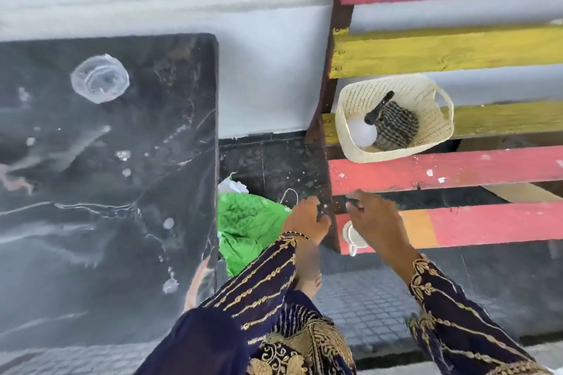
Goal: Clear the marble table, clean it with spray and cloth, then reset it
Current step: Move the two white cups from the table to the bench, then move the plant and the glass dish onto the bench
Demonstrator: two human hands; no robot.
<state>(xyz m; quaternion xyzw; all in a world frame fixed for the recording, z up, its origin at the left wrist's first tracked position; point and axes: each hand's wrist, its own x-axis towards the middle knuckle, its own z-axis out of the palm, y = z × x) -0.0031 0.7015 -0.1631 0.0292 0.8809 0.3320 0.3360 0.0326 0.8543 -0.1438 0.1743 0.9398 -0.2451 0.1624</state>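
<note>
Marble table [106, 222], left of frame: smeared, crumbs, clear lid [100, 77] upper left, so clearing unfinished. Basket [380, 156] with spray bottle [361, 132] and cloth [396, 128] on bench [457, 167], right, likely parked within reach. Left hand [306, 216] against bench end, grip unclear. Right hand [374, 219] relaxed, empty, lower centre.

Marble table [106, 253]: broad open slab, one clear plastic lid [100, 77] lying toward its far side, white wall [268, 70] closing off the back. Gap between table and slatted bench [457, 167]: narrow, its floor taken by a green bag [246, 228] and crumpled white paper [234, 186]. Bench seat: cream basket [380, 156] on the middle slats, white cup [348, 234] at the near end beside the right hand [374, 219], left hand [306, 216] against the dark end board [320, 149]; slats to the right lie open.
</note>
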